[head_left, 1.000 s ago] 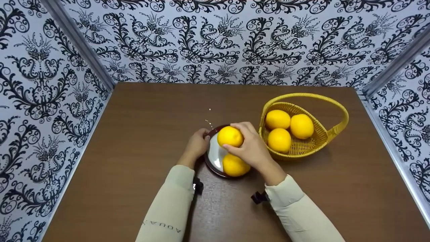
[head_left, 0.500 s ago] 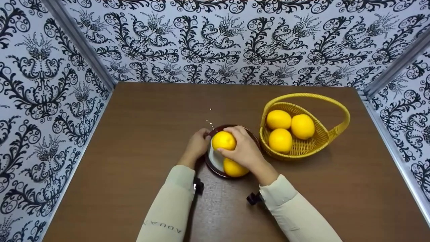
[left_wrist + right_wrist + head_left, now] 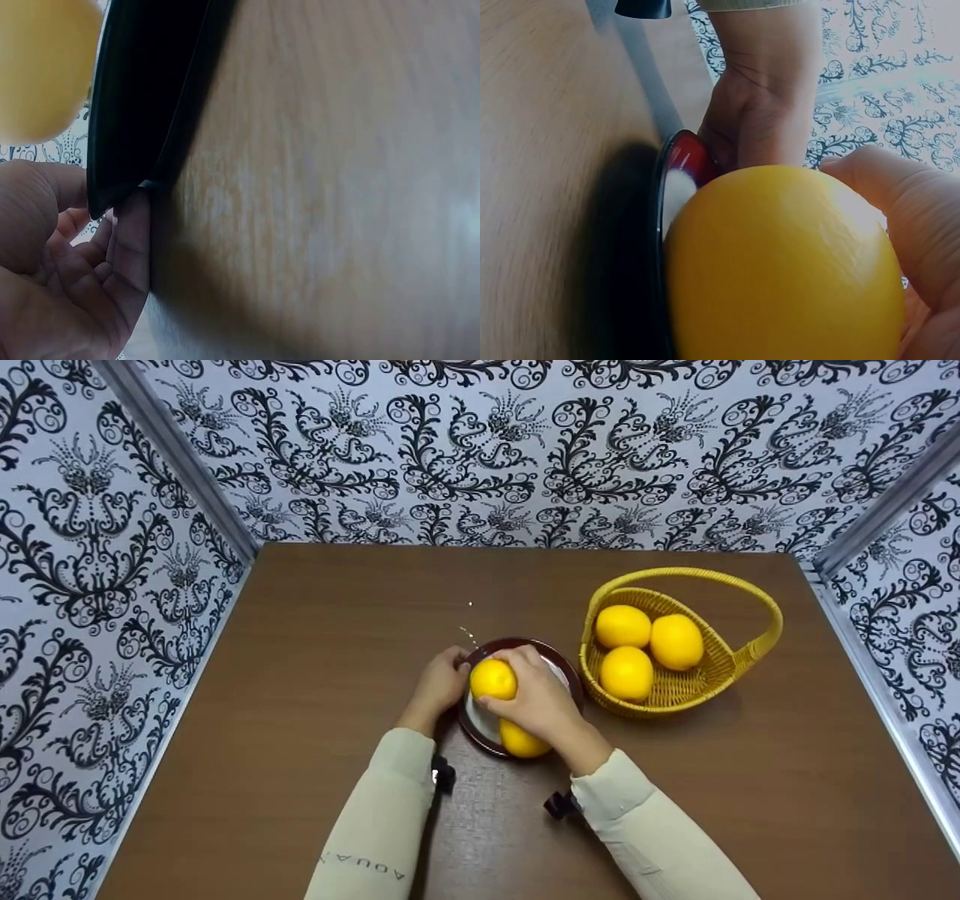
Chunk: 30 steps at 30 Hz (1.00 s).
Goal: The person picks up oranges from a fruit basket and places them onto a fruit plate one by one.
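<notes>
My left hand (image 3: 441, 688) pinches the left rim of a round plate (image 3: 480, 739), dark red with a white centre. In the left wrist view the thumb lies on the rim and the fingers (image 3: 129, 247) reach under it. My right hand (image 3: 541, 699) grips a yellow orange (image 3: 493, 680) over the plate's left half, thumb on the near side and fingers over the far side. A second orange (image 3: 523, 739) sits at the plate's near edge, partly hidden under the right hand. It fills much of the right wrist view, where the right thumb (image 3: 877, 176) shows behind it.
Right of the plate stands a yellow wicker basket (image 3: 716, 679) with a tall arched handle, holding three oranges (image 3: 627, 673). The brown wooden table (image 3: 315, 660) runs back to patterned walls (image 3: 495, 450). Small pale specks show on the table beyond the plate.
My right hand has carried its orange left and slightly down over the plate, uncovering the plate's far right rim. The left hand stays at the rim; the basket has not moved.
</notes>
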Each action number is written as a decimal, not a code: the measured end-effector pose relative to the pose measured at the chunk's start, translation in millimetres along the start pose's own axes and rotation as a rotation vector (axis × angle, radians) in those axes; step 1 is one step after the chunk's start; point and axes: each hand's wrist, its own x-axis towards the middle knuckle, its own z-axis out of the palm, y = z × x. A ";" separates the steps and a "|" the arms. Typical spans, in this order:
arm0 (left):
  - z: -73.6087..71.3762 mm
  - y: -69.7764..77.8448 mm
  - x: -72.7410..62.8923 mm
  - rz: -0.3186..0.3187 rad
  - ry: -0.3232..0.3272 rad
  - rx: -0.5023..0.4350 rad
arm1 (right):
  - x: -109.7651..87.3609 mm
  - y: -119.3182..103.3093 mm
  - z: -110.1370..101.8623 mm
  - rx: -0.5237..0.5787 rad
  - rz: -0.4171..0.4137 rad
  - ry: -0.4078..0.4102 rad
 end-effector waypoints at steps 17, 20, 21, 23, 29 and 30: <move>0.0 -1.6 -0.6 0.012 0.000 -0.028 | -3.7 -7.3 7.0 -0.131 -0.033 -0.052; -0.8 -1.8 -0.6 0.010 -0.003 -0.044 | -6.2 -8.6 5.8 -0.151 -0.057 -0.054; -1.1 -1.9 -0.5 0.006 -0.006 -0.051 | -7.2 -9.1 5.3 -0.154 -0.063 -0.055; -2.0 -2.0 -0.2 0.005 -0.010 -0.060 | -9.0 -10.4 4.4 -0.156 -0.075 -0.052; -3.6 -2.3 1.2 0.005 -0.033 -0.076 | -14.1 -12.9 3.4 -0.148 -0.101 -0.053; -3.7 -2.6 1.4 0.003 -0.036 -0.078 | -14.8 -12.7 3.8 -0.150 -0.105 -0.051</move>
